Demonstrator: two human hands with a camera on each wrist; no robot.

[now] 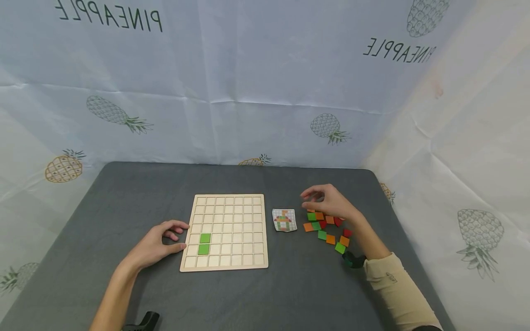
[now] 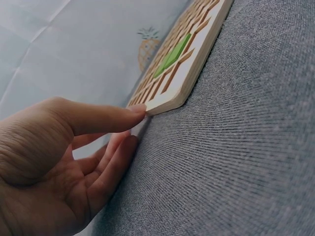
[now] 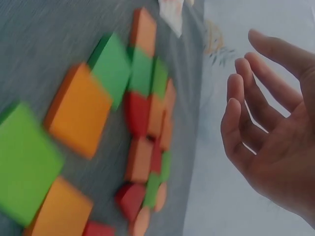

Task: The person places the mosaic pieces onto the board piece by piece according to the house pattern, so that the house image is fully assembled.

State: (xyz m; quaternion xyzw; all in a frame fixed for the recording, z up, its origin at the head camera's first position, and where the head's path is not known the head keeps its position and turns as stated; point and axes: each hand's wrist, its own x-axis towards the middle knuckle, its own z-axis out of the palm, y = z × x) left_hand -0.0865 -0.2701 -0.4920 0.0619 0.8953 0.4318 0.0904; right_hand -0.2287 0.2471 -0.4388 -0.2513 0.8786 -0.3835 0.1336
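A square wooden grid board lies on the table, with two green squares in neighbouring cells near its left side. My left hand rests at the board's left edge. In the left wrist view the thumb touches the board's rim, the other fingers lying loosely bent below. Above a scatter of coloured wooden pieces hovers my right hand. Its fingers are loosely bent with nothing between them, as the right wrist view of the hand shows. Orange, green and red pieces lie apart from it.
A small card printed with a coloured grid pattern lies between the board and the loose pieces. The dark grey table meets a pineapple-print cloth behind. A dark wrist strap sits beside the nearest pieces.
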